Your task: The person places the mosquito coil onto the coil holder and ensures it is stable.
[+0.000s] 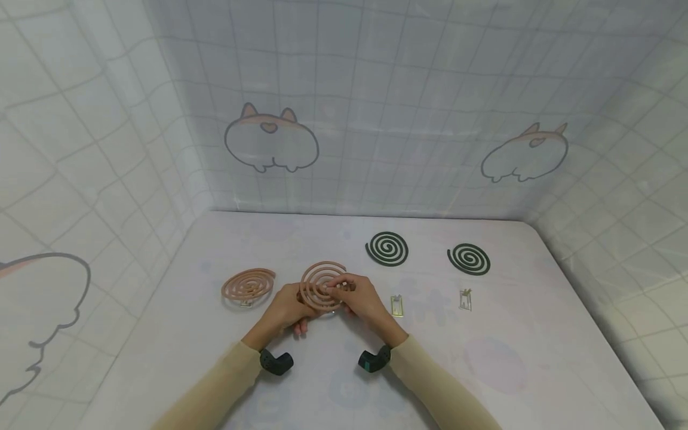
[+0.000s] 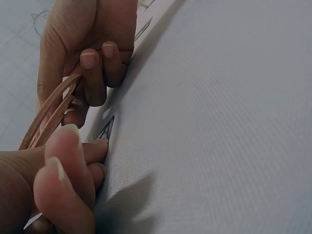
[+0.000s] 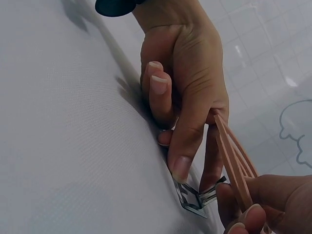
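A brown mosquito coil (image 1: 309, 290) is tilted up between my hands. My right hand (image 1: 366, 298) pinches it near its middle with thumb and fingers. Beneath it, my left hand (image 1: 287, 309) holds a small metal coil stand (image 3: 189, 204) down on the table by its edge, and a raised tongue of the stand points toward the coil. Whether tongue and coil touch is hard to tell. In the left wrist view the coil (image 2: 46, 119) runs between both hands. Further left, another brown coil (image 1: 239, 286) sits tilted on its own stand (image 1: 245, 304).
Two green mosquito coils (image 1: 387, 248) (image 1: 469, 259) lie flat at the back right. In front of them lie two loose metal stands (image 1: 396, 306) (image 1: 465, 300). A white cloth-covered table (image 1: 516, 334) is enclosed by grid-patterned curtains (image 1: 398, 107) at the back and sides.
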The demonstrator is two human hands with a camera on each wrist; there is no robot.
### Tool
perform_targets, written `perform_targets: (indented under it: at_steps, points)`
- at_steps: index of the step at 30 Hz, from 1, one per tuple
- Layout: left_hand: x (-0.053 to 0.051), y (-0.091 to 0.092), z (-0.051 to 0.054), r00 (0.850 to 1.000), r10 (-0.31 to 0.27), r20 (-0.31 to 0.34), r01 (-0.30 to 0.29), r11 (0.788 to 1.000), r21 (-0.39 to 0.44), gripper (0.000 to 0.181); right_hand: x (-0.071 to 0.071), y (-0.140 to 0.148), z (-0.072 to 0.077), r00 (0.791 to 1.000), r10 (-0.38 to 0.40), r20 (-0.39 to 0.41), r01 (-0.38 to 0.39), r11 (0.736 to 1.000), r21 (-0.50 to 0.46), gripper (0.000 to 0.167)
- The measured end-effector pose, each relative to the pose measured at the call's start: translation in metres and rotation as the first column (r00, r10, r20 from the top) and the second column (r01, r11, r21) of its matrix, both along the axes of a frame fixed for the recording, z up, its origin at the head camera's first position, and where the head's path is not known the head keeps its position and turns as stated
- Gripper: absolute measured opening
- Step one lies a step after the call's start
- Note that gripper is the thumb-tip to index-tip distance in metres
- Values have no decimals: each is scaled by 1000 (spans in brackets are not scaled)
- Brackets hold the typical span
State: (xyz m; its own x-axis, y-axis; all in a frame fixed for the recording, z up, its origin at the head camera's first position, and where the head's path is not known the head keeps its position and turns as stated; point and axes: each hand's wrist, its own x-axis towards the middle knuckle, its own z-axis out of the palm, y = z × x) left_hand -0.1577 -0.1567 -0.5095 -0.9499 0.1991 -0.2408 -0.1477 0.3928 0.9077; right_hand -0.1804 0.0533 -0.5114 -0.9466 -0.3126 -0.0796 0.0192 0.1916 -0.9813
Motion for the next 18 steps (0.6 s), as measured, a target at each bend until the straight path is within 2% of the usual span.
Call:
perform_targets:
  at_steps: [10, 18]
  points:
    - [-1, 1, 1, 1000, 1, 20, -1, 1000, -6, 38, -2, 1, 2, 999, -21, 26, 21, 999, 26, 12]
    - [-1, 1, 0, 1000, 1, 11, 0, 1000, -22, 38, -2, 1, 1, 1000, 0, 29, 0, 1000, 7, 12]
